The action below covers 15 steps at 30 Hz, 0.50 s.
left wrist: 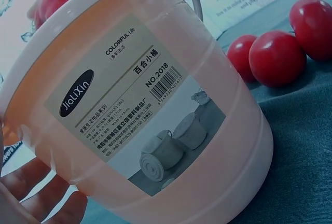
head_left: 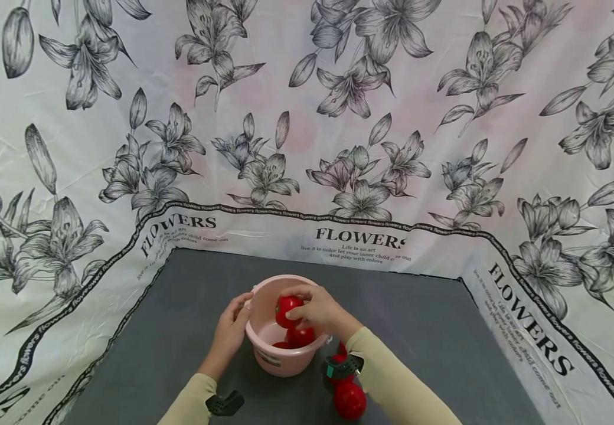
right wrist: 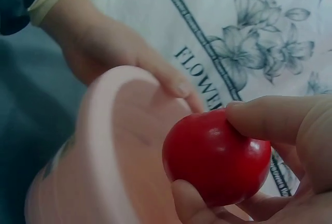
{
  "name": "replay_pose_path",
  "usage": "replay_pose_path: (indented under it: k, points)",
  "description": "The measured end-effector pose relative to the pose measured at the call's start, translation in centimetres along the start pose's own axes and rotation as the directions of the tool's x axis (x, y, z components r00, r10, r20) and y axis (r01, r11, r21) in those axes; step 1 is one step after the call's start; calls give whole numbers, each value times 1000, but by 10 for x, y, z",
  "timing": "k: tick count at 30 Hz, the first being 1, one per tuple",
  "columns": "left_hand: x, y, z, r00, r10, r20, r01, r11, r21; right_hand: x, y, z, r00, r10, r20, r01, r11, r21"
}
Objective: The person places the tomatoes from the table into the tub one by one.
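Note:
In the head view, a pink plastic bucket [head_left: 280, 366] stands tilted on the dark table. My left hand [head_left: 231, 327] grips its left side, thumb at the rim and fingers against the outer wall. Over the bucket's mouth, my right hand [head_left: 320, 308] holds a shiny red tomato [head_left: 287, 311] between thumb and fingers. The right wrist view shows this tomato [right wrist: 215, 156] up close beside the bucket's rim [right wrist: 98, 115]. Inside the bucket lie more red tomatoes [head_left: 300, 337], partly hidden by the held one and the rim. A printed label [left wrist: 140, 99] covers the bucket's outer wall.
Several red tomatoes [head_left: 349, 401] lie on the table [head_left: 418, 336] right of the bucket, partly behind my right wrist. A white cloth [head_left: 264, 236] with flower drawings and lettering surrounds the table's back and sides. Dark bands [head_left: 225, 404] circle both wrists.

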<state>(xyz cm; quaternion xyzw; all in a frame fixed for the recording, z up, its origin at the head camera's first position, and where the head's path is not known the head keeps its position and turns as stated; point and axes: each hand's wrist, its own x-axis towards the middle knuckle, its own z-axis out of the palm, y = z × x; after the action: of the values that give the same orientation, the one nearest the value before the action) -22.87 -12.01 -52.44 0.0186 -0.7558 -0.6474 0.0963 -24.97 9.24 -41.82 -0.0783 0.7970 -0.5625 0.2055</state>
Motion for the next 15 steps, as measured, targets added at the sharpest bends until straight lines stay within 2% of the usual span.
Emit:
replay_pose_path:
  k: [3,10,15]
  points:
    - [0,1,-1,1000,-3,8,4,1000,-13,5,4,9,1000,4,6,-4,999,-37]
    - [2,1,-2,1000,-13,20,14,1000,-22,13,13,23,999,-1,48,11,978,-207]
    - [5,0,-2,1000,-15,15,15,1000,-3,18,16,28,996,19,83,2,970,-245]
